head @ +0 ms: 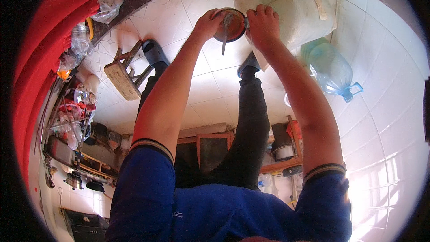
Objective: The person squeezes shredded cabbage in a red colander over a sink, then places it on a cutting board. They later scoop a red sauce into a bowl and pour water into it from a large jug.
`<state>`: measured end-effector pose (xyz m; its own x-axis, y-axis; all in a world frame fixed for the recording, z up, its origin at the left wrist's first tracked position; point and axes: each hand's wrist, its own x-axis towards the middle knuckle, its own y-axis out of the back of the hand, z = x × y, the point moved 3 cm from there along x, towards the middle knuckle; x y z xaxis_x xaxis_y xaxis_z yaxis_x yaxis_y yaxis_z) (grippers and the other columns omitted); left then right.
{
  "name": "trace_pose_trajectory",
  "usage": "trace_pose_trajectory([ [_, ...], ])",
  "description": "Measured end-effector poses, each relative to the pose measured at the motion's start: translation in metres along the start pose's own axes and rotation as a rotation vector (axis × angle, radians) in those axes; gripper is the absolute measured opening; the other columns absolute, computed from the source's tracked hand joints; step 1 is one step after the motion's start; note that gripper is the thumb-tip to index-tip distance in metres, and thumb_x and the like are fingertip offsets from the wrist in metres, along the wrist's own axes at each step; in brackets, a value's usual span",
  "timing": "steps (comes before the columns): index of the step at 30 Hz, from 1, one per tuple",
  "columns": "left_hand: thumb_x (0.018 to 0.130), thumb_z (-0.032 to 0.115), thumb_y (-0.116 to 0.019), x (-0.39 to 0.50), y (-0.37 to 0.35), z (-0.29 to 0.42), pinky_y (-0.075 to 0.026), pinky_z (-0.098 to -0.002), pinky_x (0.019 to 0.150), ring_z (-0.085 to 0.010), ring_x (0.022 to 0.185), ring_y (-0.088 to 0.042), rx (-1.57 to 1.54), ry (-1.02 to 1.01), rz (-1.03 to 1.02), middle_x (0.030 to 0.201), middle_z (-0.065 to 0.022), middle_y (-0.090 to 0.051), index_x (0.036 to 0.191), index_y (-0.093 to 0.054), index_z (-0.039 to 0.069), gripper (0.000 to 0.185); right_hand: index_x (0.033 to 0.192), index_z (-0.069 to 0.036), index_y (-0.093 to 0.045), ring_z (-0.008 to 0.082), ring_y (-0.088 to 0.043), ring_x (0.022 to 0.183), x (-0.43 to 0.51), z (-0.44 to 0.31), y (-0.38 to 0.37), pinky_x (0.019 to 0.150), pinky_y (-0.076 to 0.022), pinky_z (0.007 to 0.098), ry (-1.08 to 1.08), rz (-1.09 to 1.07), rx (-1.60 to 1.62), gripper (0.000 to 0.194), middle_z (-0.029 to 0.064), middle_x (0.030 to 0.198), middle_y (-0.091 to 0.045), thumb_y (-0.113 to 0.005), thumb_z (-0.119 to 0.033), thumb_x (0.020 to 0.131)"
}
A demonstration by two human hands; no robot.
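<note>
Out in front of me my left hand (pixel 210 23) grips the left rim of a round, dark-rimmed vessel (pixel 237 28) with a reddish-brown inside. A slim utensil (pixel 224 45), like a spoon or knife, lies across it, its thin end sticking out past the near rim. My right hand (pixel 264 23) is curled at the vessel's right side, fingers closed around a small grey part (pixel 247 23). Whether that part is the vessel's handle or a separate thing, I cannot tell. Behind the right hand lies a white woven sack (pixel 289 10).
A small wooden stool (pixel 121 79) is beside my left slipper (pixel 154 52). My right slipper (pixel 248 64) is near the sack. A large bluish plastic bottle (pixel 331 70) lies by the tiled wall (pixel 379 84). Plastic bags (pixel 109 3) and a red curtain (pixel 60 30) line the left.
</note>
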<state>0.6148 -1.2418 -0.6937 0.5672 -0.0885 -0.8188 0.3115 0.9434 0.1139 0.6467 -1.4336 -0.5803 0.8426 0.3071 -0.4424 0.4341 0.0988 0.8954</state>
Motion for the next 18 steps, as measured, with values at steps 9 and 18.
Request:
trace_pose_trajectory([
  [9, 0.1, 0.051, -0.061, -0.069, -0.096, 0.119, -0.053, -0.0348, 0.095, -0.021, 0.109, -0.066, 0.071, -0.204, -0.153, 0.123, -0.014, -0.069, 0.137, -0.06, 0.006, 0.059, 0.114, -0.01, -0.063, 0.0389, -0.057, 0.112, -0.087, 0.115, 0.059, 0.091, -0.0513, 0.0495, -0.225, 0.103, 0.138, 0.041, 0.0159, 0.119, -0.06, -0.073, -0.014, 0.074],
  [18, 0.103, 0.048, -0.057, -0.136, -0.162, 0.192, -0.051, -0.0394, 0.098, -0.0264, 0.117, -0.062, -0.274, -0.036, -0.293, 0.128, -0.0141, -0.064, 0.14, -0.055, 0.006, 0.055, 0.124, -0.005, -0.06, 0.0436, -0.055, 0.117, -0.17, 0.3, 0.055, 0.102, -0.0458, 0.051, -0.534, 0.231, 0.202, 0.049, 0.0217, 0.126, -0.06, -0.069, -0.011, 0.076],
])
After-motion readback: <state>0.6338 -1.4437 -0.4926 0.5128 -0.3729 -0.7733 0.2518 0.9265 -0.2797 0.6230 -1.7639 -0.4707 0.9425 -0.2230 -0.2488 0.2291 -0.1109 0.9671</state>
